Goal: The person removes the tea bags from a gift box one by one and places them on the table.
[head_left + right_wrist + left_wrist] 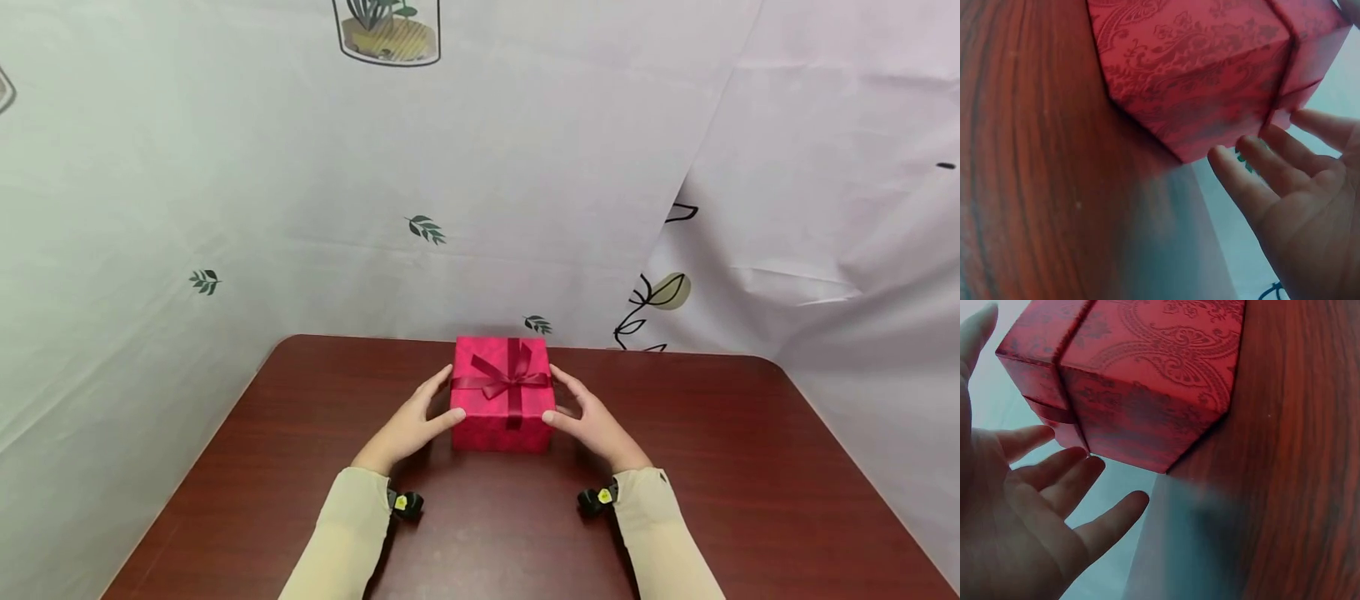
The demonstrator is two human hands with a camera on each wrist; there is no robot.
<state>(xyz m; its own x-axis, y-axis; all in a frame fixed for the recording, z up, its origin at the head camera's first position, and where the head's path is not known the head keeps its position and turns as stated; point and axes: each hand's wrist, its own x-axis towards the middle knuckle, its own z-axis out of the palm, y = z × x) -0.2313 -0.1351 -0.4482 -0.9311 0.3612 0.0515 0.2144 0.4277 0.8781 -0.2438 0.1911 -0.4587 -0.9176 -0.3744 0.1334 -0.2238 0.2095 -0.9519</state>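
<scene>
A red gift box (487,433) with a dark red ribbon and bow (512,382) sits on the wooden table, a swirling pattern on its sides. My left hand (405,425) is at its left side, fingers spread and fairly straight, thumb tip at the front left corner of the lid. On the opposite side, my right hand (596,425) mirrors it, with its thumb at the front right corner. In the left wrist view the fingertips (1135,503) lie along the box's side; the right wrist view shows the other hand's fingers (1241,181) likewise close beside it.
The dark red-brown table (495,533) has rounded far corners. Behind it hangs a pale cloth (315,167) printed with leaves and a jar, which folds along the right side. Small black cameras (407,504) are strapped at both wrists, by the cream sleeves.
</scene>
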